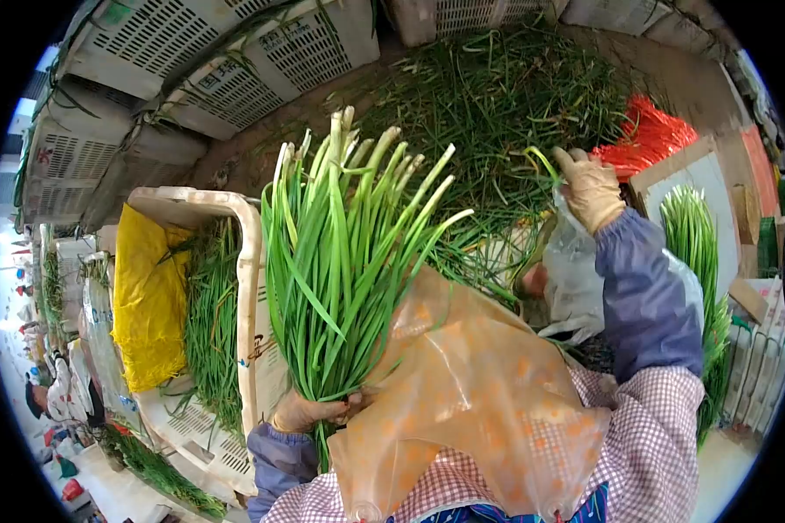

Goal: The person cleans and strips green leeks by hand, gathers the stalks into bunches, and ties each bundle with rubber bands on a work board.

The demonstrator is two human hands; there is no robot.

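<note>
A large bunch of long green stalks (340,261) with pale ends stands upright at centre left. My left hand (312,411), gloved, is closed around the lower part of the bunch. At the upper right my right hand (589,187), also gloved, is closed on a thin green stalk (542,163) over the leaf pile. Clear plastic (574,261) hangs just below that hand. An orange-patterned translucent apron (471,383) covers my lap.
A white crate (246,288) with green leaves and a yellow sack (148,296) stands left. Loose leaves (506,96) and a red bag (645,138) lie ahead. More stalks (691,227) are at right. Stacked crates (305,52) line the upper left.
</note>
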